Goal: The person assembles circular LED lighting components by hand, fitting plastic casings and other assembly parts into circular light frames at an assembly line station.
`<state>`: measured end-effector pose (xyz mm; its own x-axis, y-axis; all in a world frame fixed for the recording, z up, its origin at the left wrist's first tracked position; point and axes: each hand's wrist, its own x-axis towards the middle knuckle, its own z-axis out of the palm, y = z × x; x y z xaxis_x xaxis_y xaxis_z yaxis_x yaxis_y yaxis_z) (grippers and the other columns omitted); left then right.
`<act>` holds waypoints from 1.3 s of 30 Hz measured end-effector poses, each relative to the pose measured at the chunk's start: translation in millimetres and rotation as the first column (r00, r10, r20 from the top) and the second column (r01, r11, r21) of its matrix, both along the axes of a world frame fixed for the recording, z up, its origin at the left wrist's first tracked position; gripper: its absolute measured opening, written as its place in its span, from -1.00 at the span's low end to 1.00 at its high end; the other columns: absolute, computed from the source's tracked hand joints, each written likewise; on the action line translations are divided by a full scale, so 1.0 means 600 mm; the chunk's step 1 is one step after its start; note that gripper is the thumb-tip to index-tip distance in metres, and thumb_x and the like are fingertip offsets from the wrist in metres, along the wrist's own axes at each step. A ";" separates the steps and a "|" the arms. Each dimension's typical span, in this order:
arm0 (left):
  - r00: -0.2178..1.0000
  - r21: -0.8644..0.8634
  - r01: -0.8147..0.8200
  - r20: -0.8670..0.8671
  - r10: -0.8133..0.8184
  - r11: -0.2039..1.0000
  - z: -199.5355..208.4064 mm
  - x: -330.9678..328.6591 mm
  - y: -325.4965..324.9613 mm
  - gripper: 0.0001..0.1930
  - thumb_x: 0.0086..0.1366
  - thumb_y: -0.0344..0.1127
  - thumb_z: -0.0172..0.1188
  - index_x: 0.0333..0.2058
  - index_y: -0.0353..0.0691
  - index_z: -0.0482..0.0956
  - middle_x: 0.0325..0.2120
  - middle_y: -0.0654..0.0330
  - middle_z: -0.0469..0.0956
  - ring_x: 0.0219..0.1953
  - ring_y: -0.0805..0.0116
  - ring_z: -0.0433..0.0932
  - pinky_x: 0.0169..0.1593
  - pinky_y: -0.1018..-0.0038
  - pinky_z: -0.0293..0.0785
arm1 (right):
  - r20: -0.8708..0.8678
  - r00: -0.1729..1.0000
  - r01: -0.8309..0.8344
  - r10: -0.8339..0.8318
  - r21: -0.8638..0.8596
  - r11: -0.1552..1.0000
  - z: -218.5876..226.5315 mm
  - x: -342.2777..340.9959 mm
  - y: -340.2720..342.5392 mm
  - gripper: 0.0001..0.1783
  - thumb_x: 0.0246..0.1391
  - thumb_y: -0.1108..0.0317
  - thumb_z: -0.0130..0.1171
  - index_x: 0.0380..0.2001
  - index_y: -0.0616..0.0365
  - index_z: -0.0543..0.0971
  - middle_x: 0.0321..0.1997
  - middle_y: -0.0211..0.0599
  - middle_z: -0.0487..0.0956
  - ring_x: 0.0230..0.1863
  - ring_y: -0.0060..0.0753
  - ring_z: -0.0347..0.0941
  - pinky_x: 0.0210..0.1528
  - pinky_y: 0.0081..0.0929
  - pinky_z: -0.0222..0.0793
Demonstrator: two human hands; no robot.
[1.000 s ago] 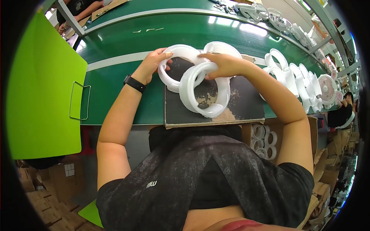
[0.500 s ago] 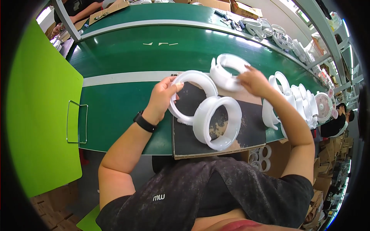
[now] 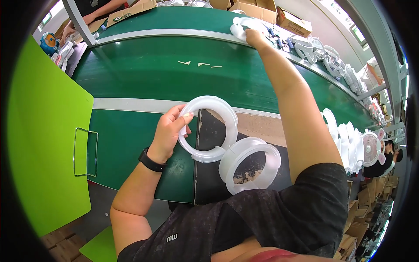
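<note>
My left hand (image 3: 168, 133) grips the left side of a white plastic ring (image 3: 232, 124), tilted up over the dark board (image 3: 207, 177). A second, deeper white plastic ring (image 3: 273, 162) rests on that board, its rim against or just overlapping the first one. My right arm stretches far across the green bench. At its end my right hand (image 3: 255, 38) is closed on another white ring (image 3: 238, 30), at the raised far ledge. That ring is partly covered by the hand, and small dark blue pieces (image 3: 279, 41) lie beside it.
Several white rings (image 3: 345, 144) stand in a row at right, next to a white and pink fan (image 3: 371, 148). White parts (image 3: 334, 63) line the far ledge, with cardboard boxes (image 3: 294, 22) behind. A light green panel (image 3: 52, 131) stands left. A co-worker's arm (image 3: 104, 9) shows at upper left.
My right hand has carried its ring from above the board to the far ledge. My left hand keeps its ring, now apart from the board's back edge; the view has shifted.
</note>
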<state>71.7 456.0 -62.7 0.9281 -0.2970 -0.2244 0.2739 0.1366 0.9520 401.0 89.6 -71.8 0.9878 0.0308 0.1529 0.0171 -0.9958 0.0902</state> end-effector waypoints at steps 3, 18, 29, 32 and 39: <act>1.000 0.001 -0.017 -0.008 0.017 1.000 -0.005 0.001 0.005 -0.63 0.25 -0.20 0.12 -0.02 -0.27 0.45 -0.30 0.29 0.53 -0.49 0.58 0.44 -0.43 0.62 0.35 | 0.241 0.965 -0.114 0.103 0.034 0.993 -0.001 -0.040 0.052 -0.46 0.10 0.01 0.01 0.08 0.05 0.45 0.17 -0.13 0.44 0.25 -0.12 0.30 0.31 0.16 -0.09; 0.985 0.042 -0.165 0.047 0.163 0.985 0.012 0.019 0.043 -0.63 0.19 -0.23 0.17 -0.08 -0.33 0.49 -0.44 0.26 0.54 -0.67 0.64 0.37 -0.60 0.70 0.26 | -0.675 0.234 -0.458 0.700 0.558 0.692 0.127 -0.506 0.129 -0.63 0.01 0.23 0.20 -0.14 0.20 0.48 -0.37 0.01 0.56 -0.30 -0.03 0.50 -0.22 -0.19 0.40; 0.937 0.071 -0.342 0.104 0.334 0.937 0.027 0.022 0.084 -0.65 0.19 -0.26 0.15 -0.09 -0.33 0.49 -0.43 0.23 0.55 -0.66 0.64 0.39 -0.61 0.71 0.26 | -0.258 0.959 0.194 0.118 0.900 0.389 0.062 -0.011 0.148 -0.74 0.01 0.21 0.25 -0.34 0.18 0.53 -0.46 -0.27 0.57 -0.57 -0.54 0.43 -0.52 -0.66 0.38; 0.956 0.066 -0.288 0.076 0.283 0.955 0.022 0.027 0.068 -0.64 0.18 -0.27 0.16 -0.09 -0.34 0.49 -0.42 0.22 0.56 -0.66 0.64 0.38 -0.60 0.71 0.26 | -0.345 0.932 0.360 -0.113 0.920 0.153 0.012 0.061 0.165 -0.64 0.06 0.26 0.20 -0.17 0.31 0.48 -0.42 -0.11 0.59 -0.45 -0.29 0.55 -0.40 -0.48 0.49; 0.957 0.046 -0.280 0.091 0.275 0.959 0.038 0.007 0.070 -0.63 0.16 -0.29 0.16 -0.08 -0.37 0.49 -0.37 0.16 0.57 -0.63 0.63 0.39 -0.56 0.69 0.30 | 0.293 0.885 0.050 -0.361 0.713 0.700 -0.018 -0.036 0.195 -0.26 0.00 0.13 0.12 0.23 0.17 0.18 0.12 0.13 0.30 0.10 0.18 0.38 0.17 -0.15 0.29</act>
